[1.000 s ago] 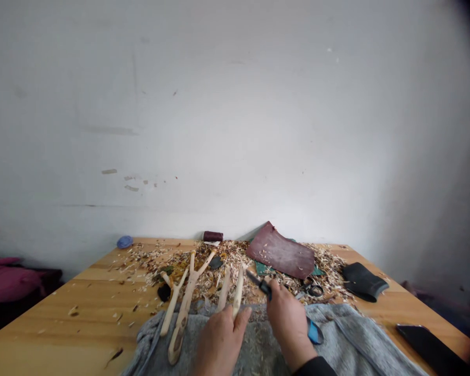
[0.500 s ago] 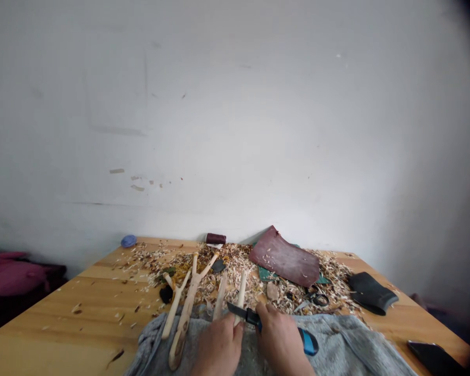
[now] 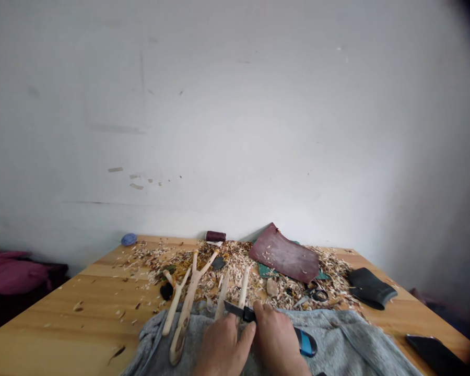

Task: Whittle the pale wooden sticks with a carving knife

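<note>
My left hand is closed round the lower part of pale, peeled wood. Two prongs stick up beyond it, the right prong and the left prong; whether they join under my hand is hidden. A utility knife with a blue and black handle is gripped in my right hand. Its dark blade points left and lies across the prongs just above my left hand. My left thumb reaches toward the knife's black neck. Left of my hands lie a large forked stick and a smaller forked stick.
Wood shavings cover the table's far half. Among them are maroon leather, scissors and a thread spool. A grey cloth lies under my hands. At right are a black curved piece and a phone.
My left thumb has swung right and up to the knife's neck. The blade has shifted slightly left and up, and the right prong's tip a little right.
</note>
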Demonstrator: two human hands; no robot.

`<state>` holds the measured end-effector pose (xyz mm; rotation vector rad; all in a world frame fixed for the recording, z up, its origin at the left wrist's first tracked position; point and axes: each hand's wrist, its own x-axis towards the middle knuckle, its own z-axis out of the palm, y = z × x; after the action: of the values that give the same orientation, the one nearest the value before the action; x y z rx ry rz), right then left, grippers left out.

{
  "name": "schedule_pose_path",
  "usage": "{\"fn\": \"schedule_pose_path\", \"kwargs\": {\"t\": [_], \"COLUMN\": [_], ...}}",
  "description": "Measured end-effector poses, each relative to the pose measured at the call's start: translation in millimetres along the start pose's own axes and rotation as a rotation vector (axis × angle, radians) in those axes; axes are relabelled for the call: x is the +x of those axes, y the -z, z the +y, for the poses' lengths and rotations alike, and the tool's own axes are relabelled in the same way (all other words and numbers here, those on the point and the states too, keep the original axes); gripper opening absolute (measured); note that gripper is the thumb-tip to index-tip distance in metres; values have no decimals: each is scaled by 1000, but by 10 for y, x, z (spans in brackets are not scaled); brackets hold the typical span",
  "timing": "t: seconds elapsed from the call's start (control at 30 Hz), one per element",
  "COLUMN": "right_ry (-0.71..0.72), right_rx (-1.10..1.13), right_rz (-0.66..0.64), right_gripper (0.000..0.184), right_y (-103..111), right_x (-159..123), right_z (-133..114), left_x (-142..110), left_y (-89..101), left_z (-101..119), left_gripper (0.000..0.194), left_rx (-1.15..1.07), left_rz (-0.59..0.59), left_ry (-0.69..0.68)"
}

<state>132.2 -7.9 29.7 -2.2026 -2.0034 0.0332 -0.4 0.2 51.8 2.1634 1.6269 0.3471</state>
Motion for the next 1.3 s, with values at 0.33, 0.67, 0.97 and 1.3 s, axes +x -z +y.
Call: {"fn": "schedule_pose_path", "kwargs": {"t": [0.33, 0.67, 0.97, 1.3], "right_ry": [-13, -15, -95, 33], "right_rx": [-30, -147, -22, 60], "right_rz": [36, 109, 144, 90], "right_gripper": [33, 33, 29, 25], "right_y": [-31, -57, -85, -42], "right_x": [-3, -14, 67, 27], "right_z": [-31, -51, 49, 64], "left_x": [15, 26, 54, -10], "left_y": [-42, -63, -77, 49], "left_z": [-2, -24, -18, -29], "left_gripper": [40, 38, 47, 29], "left_rx": [104, 103, 143, -144], "left_rz": [31, 57, 67, 19], "left_ry": [26, 36, 44, -43]}}
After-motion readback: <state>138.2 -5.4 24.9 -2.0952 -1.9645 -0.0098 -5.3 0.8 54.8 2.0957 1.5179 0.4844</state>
